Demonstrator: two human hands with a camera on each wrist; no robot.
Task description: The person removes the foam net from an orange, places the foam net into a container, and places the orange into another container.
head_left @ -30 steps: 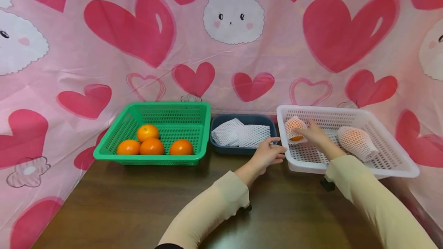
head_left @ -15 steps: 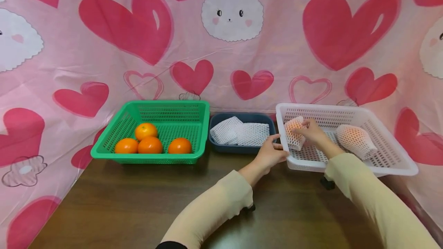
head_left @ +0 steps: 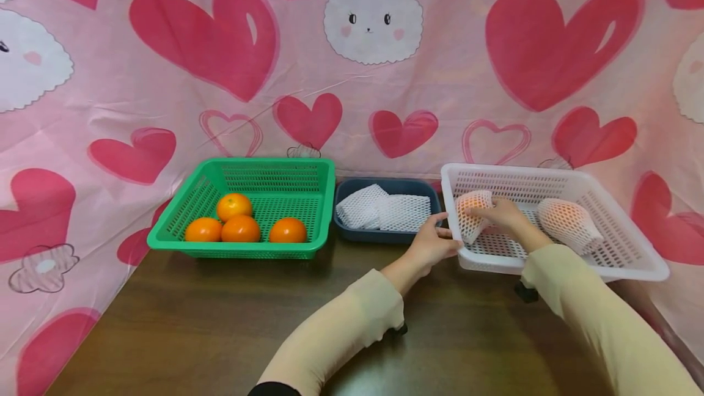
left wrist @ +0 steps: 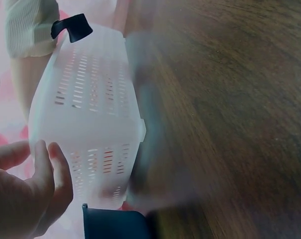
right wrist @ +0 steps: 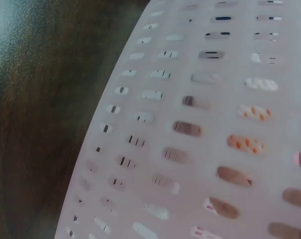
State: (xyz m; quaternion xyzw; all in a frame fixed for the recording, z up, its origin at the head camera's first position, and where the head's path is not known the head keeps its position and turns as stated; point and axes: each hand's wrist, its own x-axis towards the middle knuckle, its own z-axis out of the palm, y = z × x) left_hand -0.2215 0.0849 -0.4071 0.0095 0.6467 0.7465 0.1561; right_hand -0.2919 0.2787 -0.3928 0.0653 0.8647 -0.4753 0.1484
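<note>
In the head view, my right hand (head_left: 503,214) reaches into the white basket (head_left: 555,272) and grips an orange in a white foam net (head_left: 474,212) by its right side. The netted orange is near the basket's left wall. My left hand (head_left: 431,246) touches the basket's left rim with extended fingers; in the left wrist view, the left hand (left wrist: 28,189) has fingers against the outer wall. A second netted orange (head_left: 566,222) lies farther right in the basket. Through slots in the basket wall (right wrist: 140,119), the right wrist view shows bits of the netted orange (right wrist: 246,143).
A green basket (head_left: 236,252) with several bare oranges (head_left: 240,228) stands at the left. Between the baskets, a dark blue tray (head_left: 379,237) holds white foam nets (head_left: 406,212). All stand on a brown wooden table (head_left: 220,322) before a pink printed cloth (head_left: 308,78).
The netted orange has turned under my right hand; bare orange peel showed at its lower end one second ago, and net covers that end now. My left hand moved slightly right, against the rim.
</note>
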